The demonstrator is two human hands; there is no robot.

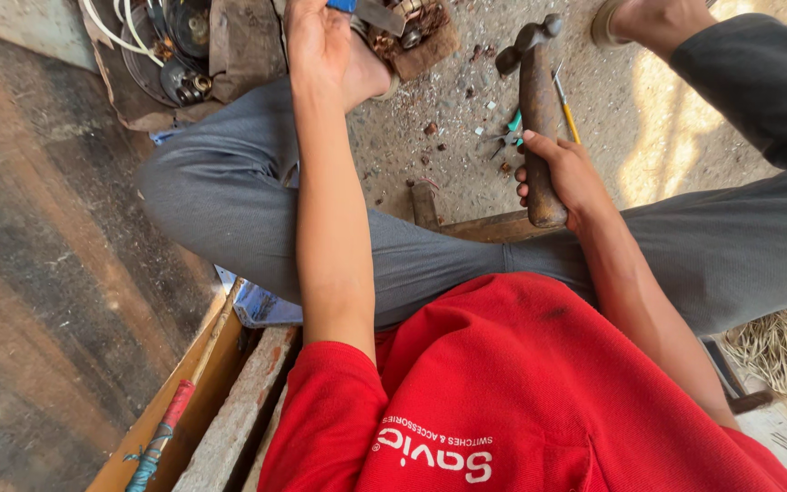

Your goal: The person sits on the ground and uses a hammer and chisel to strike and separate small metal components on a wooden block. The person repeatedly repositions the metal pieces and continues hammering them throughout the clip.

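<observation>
My right hand grips the wooden handle of a hammer, held upright with its dark metal head pointing away from me. My left hand reaches forward at the top of the view and is closed around a tool with a blue handle and a flat metal blade. The blade rests against a rusty metal part on a wooden block, which my foot presses against. I sit in grey trousers and a red shirt.
Small pliers and a yellow screwdriver lie on the gritty ground beside the hammer. Motor parts and white wires sit at top left. A wooden plank with a red and blue tool lies at lower left. Straw is at right.
</observation>
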